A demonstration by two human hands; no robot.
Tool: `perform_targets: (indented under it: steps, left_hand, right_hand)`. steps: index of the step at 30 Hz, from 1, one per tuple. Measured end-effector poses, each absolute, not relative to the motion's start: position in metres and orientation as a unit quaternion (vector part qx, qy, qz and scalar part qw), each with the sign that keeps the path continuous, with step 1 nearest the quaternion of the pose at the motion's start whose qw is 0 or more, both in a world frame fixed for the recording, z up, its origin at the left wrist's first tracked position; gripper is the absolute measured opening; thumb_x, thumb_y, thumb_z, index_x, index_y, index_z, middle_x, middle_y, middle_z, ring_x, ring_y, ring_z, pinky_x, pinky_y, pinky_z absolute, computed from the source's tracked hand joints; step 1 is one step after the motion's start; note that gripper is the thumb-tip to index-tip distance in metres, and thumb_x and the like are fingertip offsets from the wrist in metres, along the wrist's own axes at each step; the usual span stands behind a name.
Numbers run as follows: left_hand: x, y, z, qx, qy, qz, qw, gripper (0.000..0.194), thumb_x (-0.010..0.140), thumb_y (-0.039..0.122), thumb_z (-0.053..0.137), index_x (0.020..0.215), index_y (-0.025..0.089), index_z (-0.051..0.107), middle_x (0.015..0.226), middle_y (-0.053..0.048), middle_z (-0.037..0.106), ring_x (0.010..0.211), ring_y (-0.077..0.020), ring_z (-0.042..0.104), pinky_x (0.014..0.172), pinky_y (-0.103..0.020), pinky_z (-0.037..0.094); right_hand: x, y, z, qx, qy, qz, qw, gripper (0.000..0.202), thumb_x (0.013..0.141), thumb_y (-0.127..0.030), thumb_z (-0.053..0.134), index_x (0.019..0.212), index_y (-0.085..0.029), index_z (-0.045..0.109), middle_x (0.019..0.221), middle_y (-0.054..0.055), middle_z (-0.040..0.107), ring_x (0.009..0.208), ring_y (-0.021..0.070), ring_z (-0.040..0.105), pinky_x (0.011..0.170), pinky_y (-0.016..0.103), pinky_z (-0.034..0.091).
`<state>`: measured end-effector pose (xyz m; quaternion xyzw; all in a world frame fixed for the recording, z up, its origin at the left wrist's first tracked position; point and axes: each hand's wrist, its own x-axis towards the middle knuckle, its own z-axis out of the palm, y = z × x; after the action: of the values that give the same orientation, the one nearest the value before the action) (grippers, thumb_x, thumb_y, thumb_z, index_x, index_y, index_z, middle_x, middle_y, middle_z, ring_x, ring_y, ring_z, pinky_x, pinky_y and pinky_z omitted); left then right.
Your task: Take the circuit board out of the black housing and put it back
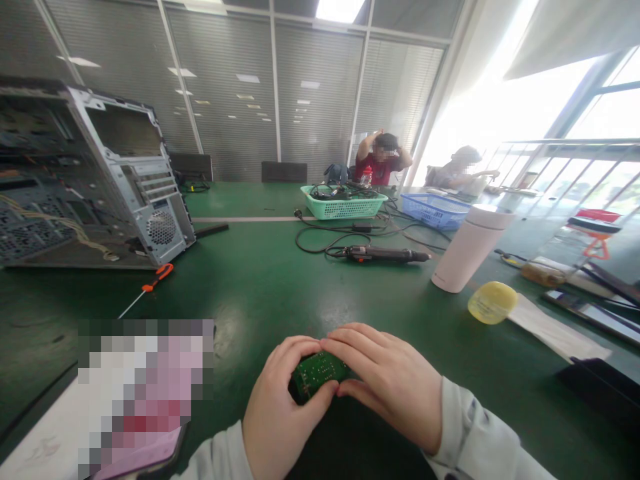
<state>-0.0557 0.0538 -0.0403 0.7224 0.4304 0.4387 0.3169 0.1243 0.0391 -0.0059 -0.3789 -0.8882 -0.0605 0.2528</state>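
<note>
Between my two hands, low in the middle of the head view, is a small green circuit board (320,375) with tiny solder points. My left hand (287,400) wraps its fingers and thumb around the left part of the board. From the right, my right hand (393,383) grips the other end, its fingers pressed together and its thumb under the near edge. Fingertips of both hands meet at the board's far edge. The board's ends are hidden by my fingers.
An open computer case (165,223) stands at left, an orange-handled screwdriver (159,275) beside it. Ahead lie a corded electric screwdriver (385,255), a green basket (345,207) and a blue basket (435,212). A pink bottle (465,250) stands right. Two people sit beyond.
</note>
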Motion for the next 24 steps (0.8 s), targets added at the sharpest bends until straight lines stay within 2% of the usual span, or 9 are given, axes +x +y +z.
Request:
perform_targets:
  steps: [3,4,6,8,13,17,21,24]
  left_hand:
    - [-0.056,0.053,-0.042,0.724,0.427,0.438,0.319,0.024,0.07,0.016,0.066,0.092,0.025,0.064,0.1,-0.005,0.068,0.098,-0.0273,0.062,0.091,-0.045,0.047]
    - [-0.056,0.053,-0.043,0.716,0.43,0.442,0.328,0.026,0.07,0.016,0.066,0.095,0.025,0.063,0.101,-0.005,0.068,0.099,-0.0274,0.062,0.091,-0.045,0.048]
    - [-0.056,0.052,-0.045,0.696,0.437,0.449,0.351,0.034,0.071,0.018,0.067,0.104,0.025,0.06,0.106,-0.006,0.067,0.101,-0.0278,0.062,0.093,-0.045,0.047]
    - [-0.056,0.052,-0.047,0.689,0.436,0.454,0.359,0.04,0.075,0.02,0.065,0.113,0.026,0.055,0.113,-0.007,0.065,0.106,-0.0278,0.061,0.096,-0.046,0.046]
    - [-0.057,0.049,-0.048,0.721,0.415,0.46,0.309,0.058,0.078,0.02,0.061,0.131,0.029,0.038,0.136,-0.01,0.047,0.124,-0.0312,0.048,0.103,-0.053,0.038]
    - [-0.056,0.049,-0.051,0.711,0.416,0.453,0.34,0.071,0.075,0.021,0.065,0.136,0.029,0.029,0.141,-0.013,0.04,0.126,-0.0334,0.046,0.104,-0.057,0.035]
    - [-0.057,0.052,-0.056,0.692,0.425,0.437,0.386,0.077,0.07,0.026,0.07,0.136,0.027,0.029,0.142,-0.014,0.041,0.131,-0.0347,0.041,0.109,-0.06,0.027]
    - [-0.057,0.055,-0.057,0.684,0.437,0.423,0.403,0.075,0.07,0.029,0.07,0.134,0.025,0.032,0.141,-0.015,0.044,0.132,-0.0346,0.04,0.109,-0.059,0.027]
  right_hand:
    - [0.124,0.039,-0.005,-0.37,-0.888,-0.087,0.257,0.022,0.099,-0.026,0.056,0.116,-0.012,0.054,0.112,0.008,0.058,0.101,0.0234,0.055,0.08,0.036,0.054]
    - [0.124,0.039,-0.006,-0.367,-0.887,-0.106,0.262,0.022,0.104,-0.026,0.045,0.114,-0.01,0.056,0.111,0.01,0.059,0.1,0.0241,0.055,0.079,0.037,0.054]
    - [0.123,0.04,-0.008,-0.361,-0.879,-0.146,0.274,0.036,0.107,-0.024,0.025,0.11,-0.007,0.057,0.111,0.012,0.059,0.101,0.0256,0.055,0.079,0.039,0.054]
    - [0.122,0.04,-0.01,-0.356,-0.875,-0.165,0.284,0.042,0.107,-0.021,0.018,0.106,-0.007,0.058,0.114,0.012,0.058,0.105,0.0261,0.054,0.082,0.04,0.053]
    - [0.123,0.044,-0.015,-0.34,-0.875,-0.171,0.3,0.033,0.107,-0.016,0.023,0.099,-0.01,0.055,0.121,0.01,0.055,0.115,0.0265,0.05,0.091,0.041,0.048]
    - [0.124,0.047,-0.022,-0.324,-0.873,-0.142,0.335,0.028,0.107,-0.015,0.024,0.101,-0.012,0.051,0.124,0.01,0.053,0.123,0.0262,0.044,0.099,0.042,0.043]
    - [0.125,0.047,-0.03,-0.384,-0.816,0.029,0.432,0.004,0.098,-0.02,0.045,0.1,-0.018,0.047,0.126,0.008,0.052,0.121,0.0222,0.047,0.099,0.037,0.043]
    - [0.126,0.048,-0.03,-0.439,-0.716,0.185,0.511,0.025,0.089,-0.026,0.058,0.11,-0.019,0.048,0.117,0.007,0.056,0.109,0.0207,0.055,0.093,0.033,0.048]
